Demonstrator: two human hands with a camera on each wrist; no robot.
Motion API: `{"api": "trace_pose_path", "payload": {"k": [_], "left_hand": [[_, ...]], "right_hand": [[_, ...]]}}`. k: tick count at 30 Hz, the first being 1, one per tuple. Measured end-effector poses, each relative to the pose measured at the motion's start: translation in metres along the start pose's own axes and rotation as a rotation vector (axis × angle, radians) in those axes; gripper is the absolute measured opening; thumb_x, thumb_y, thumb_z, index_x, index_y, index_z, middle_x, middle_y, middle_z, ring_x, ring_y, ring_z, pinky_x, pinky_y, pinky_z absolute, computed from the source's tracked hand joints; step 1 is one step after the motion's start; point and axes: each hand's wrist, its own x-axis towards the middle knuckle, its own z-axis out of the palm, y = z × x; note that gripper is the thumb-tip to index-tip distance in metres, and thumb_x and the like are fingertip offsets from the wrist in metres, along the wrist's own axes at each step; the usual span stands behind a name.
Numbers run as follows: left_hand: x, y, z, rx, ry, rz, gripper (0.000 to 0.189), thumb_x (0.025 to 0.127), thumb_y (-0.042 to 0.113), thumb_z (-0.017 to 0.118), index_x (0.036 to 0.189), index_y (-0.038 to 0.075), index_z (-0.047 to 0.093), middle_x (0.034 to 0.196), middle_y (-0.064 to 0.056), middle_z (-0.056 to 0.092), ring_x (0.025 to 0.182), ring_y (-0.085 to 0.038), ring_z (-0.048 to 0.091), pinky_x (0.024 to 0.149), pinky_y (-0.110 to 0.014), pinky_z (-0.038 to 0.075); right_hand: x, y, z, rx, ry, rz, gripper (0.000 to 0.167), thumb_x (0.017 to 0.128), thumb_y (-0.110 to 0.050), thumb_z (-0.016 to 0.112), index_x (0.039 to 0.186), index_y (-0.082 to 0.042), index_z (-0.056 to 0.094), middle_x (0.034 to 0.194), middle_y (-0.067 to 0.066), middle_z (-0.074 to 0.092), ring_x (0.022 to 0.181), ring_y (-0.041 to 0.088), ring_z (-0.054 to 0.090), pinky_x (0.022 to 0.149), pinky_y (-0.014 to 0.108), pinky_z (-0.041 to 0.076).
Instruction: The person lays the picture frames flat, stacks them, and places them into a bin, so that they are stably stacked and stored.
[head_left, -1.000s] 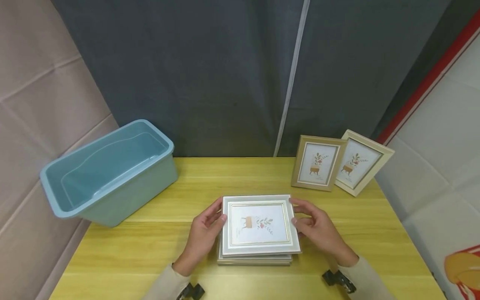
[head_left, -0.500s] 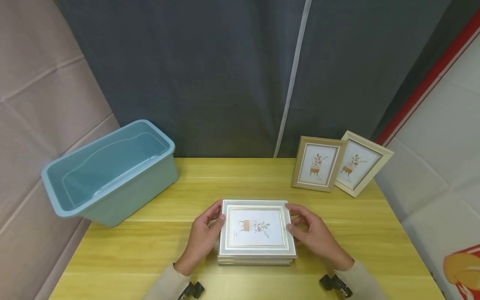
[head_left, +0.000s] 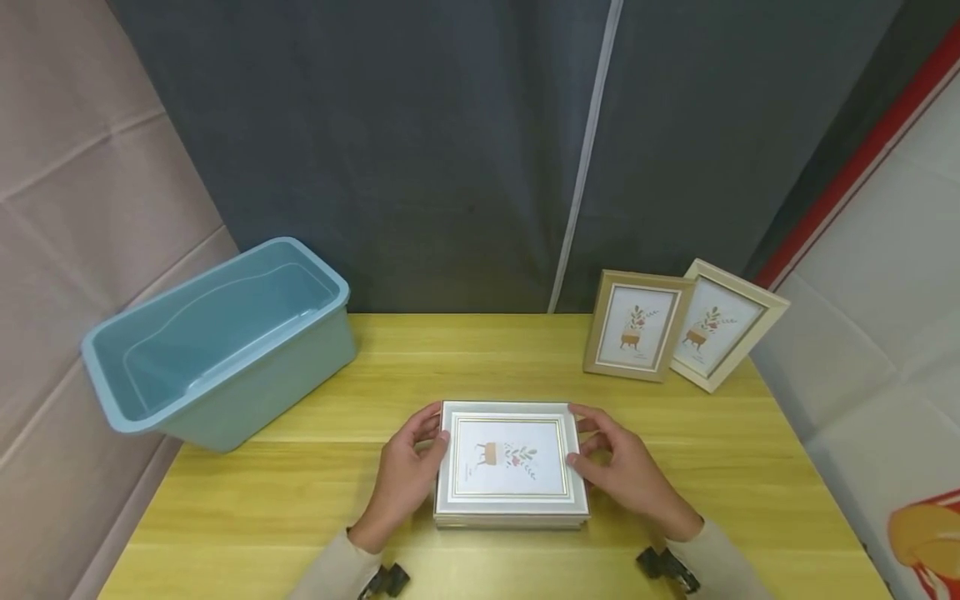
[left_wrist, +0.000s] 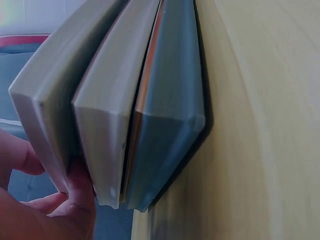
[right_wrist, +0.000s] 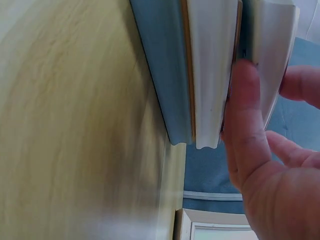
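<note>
A silver-white picture frame (head_left: 480, 408) with a plant print lies face up on top of a small stack. My left hand (head_left: 406, 477) pinches its left edge, thumb above and a finger tucked underneath. At the opposite edge, my right hand (head_left: 628, 479) grips in the same way. Under it, the left wrist view shows a whitish middle frame (left_wrist: 110, 95) and a blue-grey-looking bottom frame (left_wrist: 175, 85) on the table. A finger (right_wrist: 245, 100) sits in the gap between the top and middle frames in the right wrist view.
A blue plastic bin (head_left: 262, 371) stands at the back left of the wooden table (head_left: 450, 354). Back right, a tan picture frame (head_left: 598, 333) stands upright, overlapping a cream picture frame (head_left: 750, 329) that leans behind it. A dark curtain (head_left: 390, 150) closes off the rear.
Both hands have brought the top picture frame down and slightly left, so it now lines up closely with the stack. Bin and standing frames are unchanged.
</note>
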Motion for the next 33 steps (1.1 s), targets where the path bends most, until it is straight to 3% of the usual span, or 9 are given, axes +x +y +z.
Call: {"api": "trace_pose_path", "payload": {"k": [8,19,33], "left_hand": [[0.001,-0.002,0.0,0.033,0.022,-0.003,0.043,0.1,0.013,0.072,0.141,0.021,0.066,0.132,-0.002,0.073,0.109,-0.02,0.067,0.087,-0.024,0.06],[0.001,-0.008,-0.001,0.02,0.024,-0.031,0.041,0.099,0.012,0.074,0.139,0.018,0.068,0.117,-0.007,0.073,0.096,-0.021,0.07,0.075,-0.023,0.061],[0.001,-0.01,-0.002,0.018,-0.016,-0.005,0.045,0.1,0.014,0.072,0.145,0.018,0.064,0.136,-0.001,0.07,0.116,-0.02,0.066,0.096,-0.031,0.058]], "right_hand": [[0.003,0.001,-0.001,-0.032,-0.015,0.04,0.068,0.092,-0.019,0.084,0.153,-0.017,0.054,0.133,0.017,0.065,0.092,0.015,0.067,0.057,0.025,0.055],[0.005,0.009,-0.001,-0.005,-0.051,-0.013,0.068,0.093,-0.021,0.083,0.154,-0.011,0.055,0.135,0.017,0.064,0.089,0.011,0.067,0.057,0.026,0.056],[0.005,0.01,-0.008,0.018,-0.058,0.015,0.065,0.093,-0.021,0.083,0.152,-0.016,0.057,0.139,0.021,0.063,0.093,0.015,0.069,0.061,0.027,0.06]]}}
